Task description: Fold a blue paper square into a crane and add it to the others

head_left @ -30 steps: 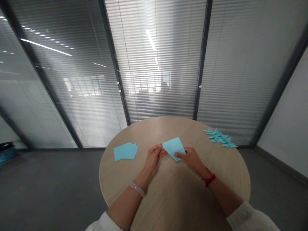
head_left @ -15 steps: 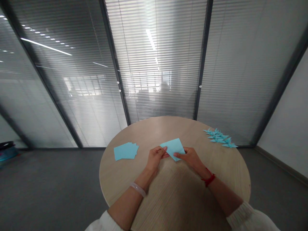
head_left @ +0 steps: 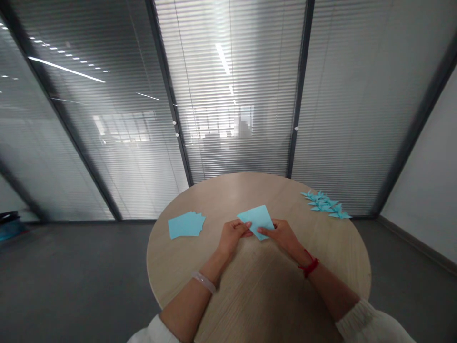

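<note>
Left hand (head_left: 232, 236): fingers curled, thumb and fingertips pinched on the near-left corner of the light blue paper sheet (head_left: 257, 220). A pale bangle (head_left: 203, 281) sits on its wrist.

Right hand (head_left: 282, 234): thumb and forefinger pinched on the near edge of the same sheet, other fingers tucked beneath. A red cord bracelet (head_left: 309, 265) circles its wrist.

Light blue paper sheet: held between the two hands, its far corner pointing away from them, lying low over the table; whether its underside touches the wood cannot be told.

Round wooden table (head_left: 257, 286): light grain, bearing both forearms and all the paper.

Stack of flat blue sheets (head_left: 186, 225): left of the left hand, well apart from it, slightly fanned, flat on the table.

Cluster of folded blue paper pieces (head_left: 325, 205): beyond and to the right of the right hand, near the far right rim of the table; small pointed shapes lying close together, single forms too small to tell.

White sleeves (head_left: 360, 321): pushed back at both elbows, at the near edge of the view.

Glass partition with slatted blinds (head_left: 232, 85): beyond the table, dark frames between the panes.
</note>
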Demonstrator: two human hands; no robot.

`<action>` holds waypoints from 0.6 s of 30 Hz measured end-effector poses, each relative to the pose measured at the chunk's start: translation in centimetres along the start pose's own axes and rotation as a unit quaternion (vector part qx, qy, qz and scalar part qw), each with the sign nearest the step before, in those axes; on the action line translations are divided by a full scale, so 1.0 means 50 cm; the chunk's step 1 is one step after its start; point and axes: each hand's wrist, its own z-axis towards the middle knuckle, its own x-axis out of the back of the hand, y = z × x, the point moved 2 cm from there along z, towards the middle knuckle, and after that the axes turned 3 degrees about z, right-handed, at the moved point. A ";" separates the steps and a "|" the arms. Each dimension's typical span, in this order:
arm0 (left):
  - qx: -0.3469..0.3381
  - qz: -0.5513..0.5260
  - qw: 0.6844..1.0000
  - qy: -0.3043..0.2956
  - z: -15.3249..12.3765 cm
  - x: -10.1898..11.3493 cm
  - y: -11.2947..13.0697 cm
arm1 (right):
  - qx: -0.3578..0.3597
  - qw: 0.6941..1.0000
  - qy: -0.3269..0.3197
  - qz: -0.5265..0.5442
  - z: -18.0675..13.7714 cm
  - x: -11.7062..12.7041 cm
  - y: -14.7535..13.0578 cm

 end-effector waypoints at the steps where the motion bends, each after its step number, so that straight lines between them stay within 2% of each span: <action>1: -0.009 0.010 1.000 0.008 0.000 0.000 0.002 | -0.001 1.000 -0.002 0.002 0.000 -0.001 0.000; 8: -0.051 0.064 0.994 0.070 0.004 0.013 0.011 | -0.004 0.999 -0.037 0.040 0.002 -0.004 0.008; 13: -0.061 0.099 0.990 0.075 0.007 0.016 0.008 | -0.001 0.999 -0.030 0.014 0.001 -0.002 0.008; 18: -0.054 0.076 0.994 0.061 0.005 0.010 0.011 | -0.003 0.999 -0.029 0.022 -0.001 -0.002 0.003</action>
